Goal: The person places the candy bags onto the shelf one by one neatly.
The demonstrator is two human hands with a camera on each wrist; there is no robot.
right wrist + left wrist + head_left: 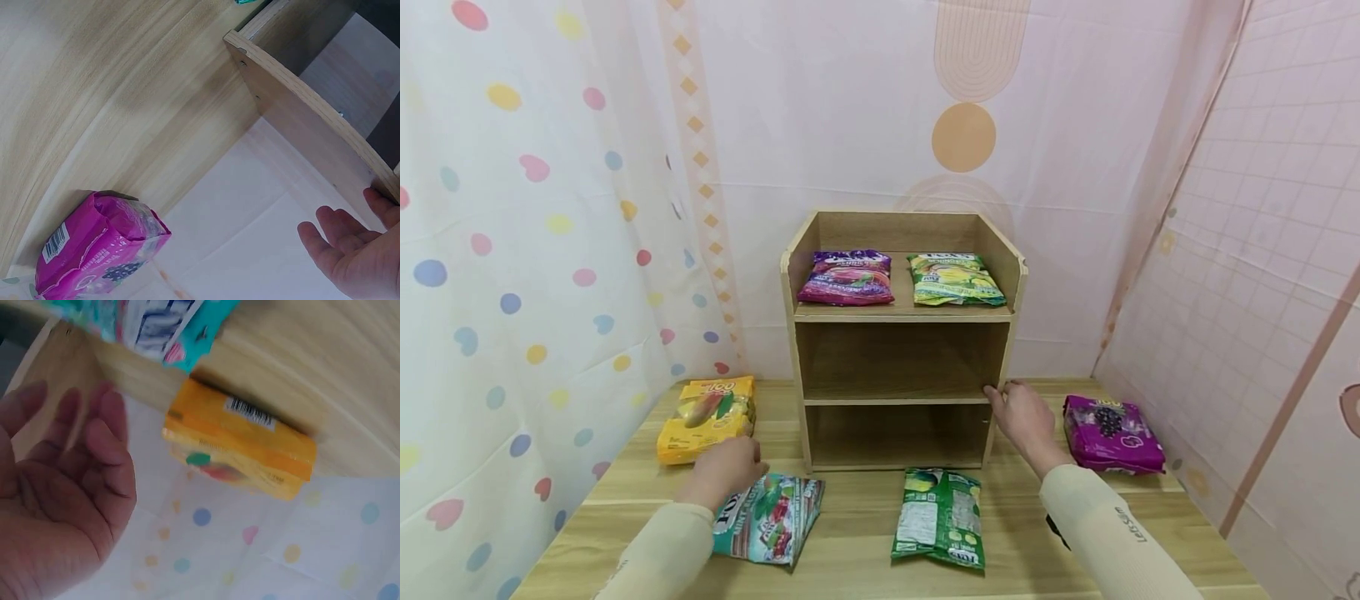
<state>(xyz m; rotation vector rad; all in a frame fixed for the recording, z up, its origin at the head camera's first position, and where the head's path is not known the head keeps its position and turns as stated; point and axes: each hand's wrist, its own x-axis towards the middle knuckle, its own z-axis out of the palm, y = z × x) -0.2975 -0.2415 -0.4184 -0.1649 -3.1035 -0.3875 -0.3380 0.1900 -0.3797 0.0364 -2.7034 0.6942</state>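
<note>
My left hand (727, 472) hovers over the table between a yellow candy bag with a mango picture (707, 419) and a teal candy bag (769, 518). In the left wrist view its fingers (109, 447) are loosely bent with nothing between them. My right hand (1024, 419) is at the right side panel of a three-level wooden shelf (897, 402), its fingertips at the panel's front edge. In the right wrist view these fingers (325, 240) are spread and hold nothing; the edge hides part of the contact. A green candy bag (937, 518) lies in front of the shelf.
A purple grape candy bag (1112, 435) lies on the table at the right. On the shelf's top level are a purple-pink bag (848, 278) and a yellow-green bag (956, 279). Behind hangs a patterned curtain (835, 108).
</note>
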